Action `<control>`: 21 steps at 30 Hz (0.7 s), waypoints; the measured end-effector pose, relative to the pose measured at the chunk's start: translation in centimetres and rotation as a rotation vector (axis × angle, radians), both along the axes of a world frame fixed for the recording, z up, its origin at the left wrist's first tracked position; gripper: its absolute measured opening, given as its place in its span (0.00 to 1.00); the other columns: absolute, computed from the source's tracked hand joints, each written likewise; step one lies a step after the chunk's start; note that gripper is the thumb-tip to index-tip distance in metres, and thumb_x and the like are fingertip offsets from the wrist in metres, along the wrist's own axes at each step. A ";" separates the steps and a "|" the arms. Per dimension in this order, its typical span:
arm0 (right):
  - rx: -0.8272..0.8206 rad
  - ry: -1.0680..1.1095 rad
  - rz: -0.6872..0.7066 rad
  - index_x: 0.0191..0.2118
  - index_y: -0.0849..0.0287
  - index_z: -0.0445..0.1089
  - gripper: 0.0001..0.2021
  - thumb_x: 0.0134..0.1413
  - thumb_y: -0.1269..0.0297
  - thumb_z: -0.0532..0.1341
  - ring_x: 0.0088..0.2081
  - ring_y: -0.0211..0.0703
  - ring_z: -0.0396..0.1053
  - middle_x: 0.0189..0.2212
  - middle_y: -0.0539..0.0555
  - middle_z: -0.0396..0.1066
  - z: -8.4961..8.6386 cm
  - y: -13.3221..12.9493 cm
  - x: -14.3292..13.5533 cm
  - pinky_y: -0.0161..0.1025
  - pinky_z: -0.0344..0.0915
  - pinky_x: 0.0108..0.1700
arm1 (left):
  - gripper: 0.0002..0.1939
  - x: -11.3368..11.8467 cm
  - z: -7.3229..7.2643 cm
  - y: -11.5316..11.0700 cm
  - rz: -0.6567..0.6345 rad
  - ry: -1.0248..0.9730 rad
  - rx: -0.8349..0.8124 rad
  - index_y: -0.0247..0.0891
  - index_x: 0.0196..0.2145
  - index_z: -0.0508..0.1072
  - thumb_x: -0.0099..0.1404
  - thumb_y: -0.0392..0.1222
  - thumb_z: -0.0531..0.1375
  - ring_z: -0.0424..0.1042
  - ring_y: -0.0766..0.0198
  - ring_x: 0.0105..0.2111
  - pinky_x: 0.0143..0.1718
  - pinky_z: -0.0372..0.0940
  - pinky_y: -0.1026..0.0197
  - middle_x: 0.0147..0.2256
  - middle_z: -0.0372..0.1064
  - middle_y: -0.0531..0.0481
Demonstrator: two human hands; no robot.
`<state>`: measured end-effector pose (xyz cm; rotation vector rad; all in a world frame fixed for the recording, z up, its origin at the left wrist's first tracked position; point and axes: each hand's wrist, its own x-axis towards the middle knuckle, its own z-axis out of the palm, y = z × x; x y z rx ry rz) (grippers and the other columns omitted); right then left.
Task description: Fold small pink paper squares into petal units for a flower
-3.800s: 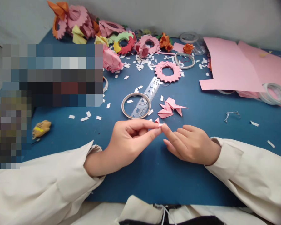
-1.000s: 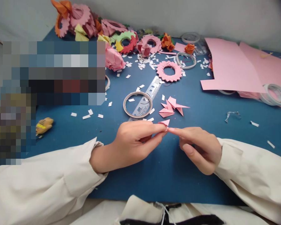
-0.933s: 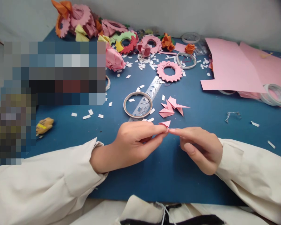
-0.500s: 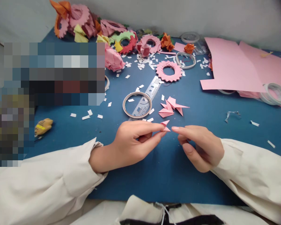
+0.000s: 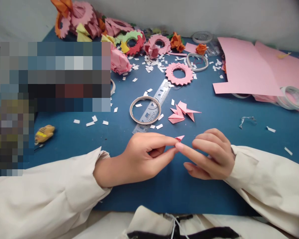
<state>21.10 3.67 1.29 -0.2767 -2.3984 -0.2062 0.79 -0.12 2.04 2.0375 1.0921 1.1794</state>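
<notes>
One small pink piece [image 5: 180, 138] pinched in left hand [image 5: 146, 157]; right hand [image 5: 211, 154] released, index fingertip [image 5: 179, 146] against left hand. From piece: pink folded cluster [image 5: 181, 107] twelve o'clock, tape ring [image 5: 131, 110] ten.

The small pink folded paper [image 5: 180, 138], mostly hidden, is pinched between the left hand's [image 5: 147, 155] thumb and index finger over the tabletop [image 5: 149, 199], its pointed tip aimed at two o'clock, the right hand's [image 5: 210, 154] index fingertip at its six o'clock side.
</notes>
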 end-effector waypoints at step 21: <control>0.196 0.007 -0.147 0.37 0.53 0.70 0.05 0.54 0.64 0.58 0.30 0.37 0.62 0.29 0.51 0.63 0.0 -0.1 -0.5 0.37 0.59 0.30 | 0.05 0.1 -0.4 -0.1 -0.024 0.043 0.034 0.34 0.32 0.75 0.59 0.30 0.59 0.59 0.75 0.16 0.19 0.57 0.72 0.18 0.68 0.56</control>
